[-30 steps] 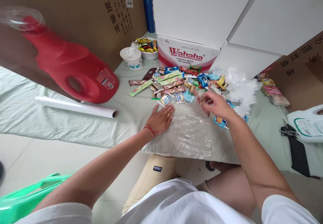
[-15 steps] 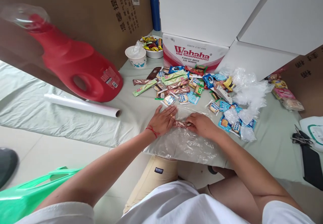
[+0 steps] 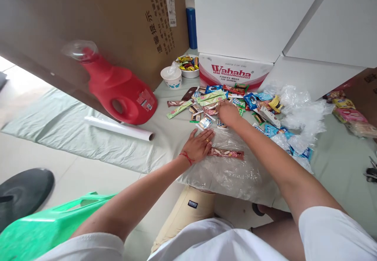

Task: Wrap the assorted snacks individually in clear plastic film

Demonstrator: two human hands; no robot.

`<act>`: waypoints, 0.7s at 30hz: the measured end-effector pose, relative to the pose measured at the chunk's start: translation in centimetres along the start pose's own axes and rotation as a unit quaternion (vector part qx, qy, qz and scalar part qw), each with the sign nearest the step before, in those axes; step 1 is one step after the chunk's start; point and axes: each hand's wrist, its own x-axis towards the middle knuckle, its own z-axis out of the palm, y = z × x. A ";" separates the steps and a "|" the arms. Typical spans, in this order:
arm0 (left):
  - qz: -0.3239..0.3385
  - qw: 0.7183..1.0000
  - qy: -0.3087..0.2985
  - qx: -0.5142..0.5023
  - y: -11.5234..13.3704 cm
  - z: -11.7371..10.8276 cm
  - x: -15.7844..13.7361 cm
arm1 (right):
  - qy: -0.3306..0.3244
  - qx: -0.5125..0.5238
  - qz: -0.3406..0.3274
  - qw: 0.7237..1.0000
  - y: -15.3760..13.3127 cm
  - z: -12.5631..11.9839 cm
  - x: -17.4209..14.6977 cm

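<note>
Brown bar; left grip flat.

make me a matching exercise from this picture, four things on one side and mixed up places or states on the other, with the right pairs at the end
Things
1. left hand
2. right hand
3. snack bar
4. jug

Places or states
A. brown wrapper, lying on clear plastic
B. red, next to a white roll
C. laid flat, red string at the wrist
D. at the snack pile

Right pairs: 1-C, 2-D, 3-A, 4-B
</note>
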 end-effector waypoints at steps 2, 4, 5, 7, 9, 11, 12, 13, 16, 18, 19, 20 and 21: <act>0.000 1.000 0.000 -0.005 0.0 0.0 0.0 | 0.029 0.001 0.005 1.000 1.5 -0.6 -1.5; -0.003 1.000 0.001 -0.013 0.0 0.0 0.0 | 0.059 0.038 0.018 0.997 3.2 -1.2 -3.7; -0.005 1.000 0.001 -0.017 0.0 0.1 0.1 | 0.065 0.074 0.019 0.995 4.0 -1.3 -4.9; -0.004 1.000 0.001 -0.021 0.0 0.2 0.0 | 0.049 0.166 -0.003 0.985 5.0 -0.9 -7.3; -0.005 1.000 0.002 -0.022 0.0 0.2 0.0 | 0.010 0.239 -0.043 0.970 5.0 0.0 -9.5; -0.007 1.000 0.005 -0.024 0.0 0.1 0.0 | -0.025 0.260 -0.074 0.963 4.3 1.1 -11.1; -0.008 1.000 0.006 -0.025 0.1 0.1 0.0 | -0.036 0.254 -0.081 0.963 3.8 1.6 -11.6; -0.009 1.000 0.006 -0.026 0.1 0.0 0.0 | -0.046 0.242 -0.083 0.966 3.2 2.1 -12.0; -0.014 0.999 0.008 -0.028 0.1 -0.1 0.0 | -0.078 0.188 -0.085 0.975 1.7 2.8 -12.7; -0.018 0.999 0.010 -0.029 0.1 -0.1 0.0 | -0.099 0.156 -0.085 0.979 1.0 3.0 -13.0; -0.019 0.999 0.010 -0.030 0.0 -0.1 0.1 | -0.105 0.149 -0.083 0.980 0.8 3.2 -13.1; -0.020 0.999 0.009 -0.031 0.0 -0.1 0.1 | -0.104 0.149 -0.077 0.980 0.5 3.4 -13.4; -0.020 0.999 0.009 -0.031 0.0 -0.1 0.1 | -0.097 0.155 -0.071 0.980 0.2 3.6 -13.6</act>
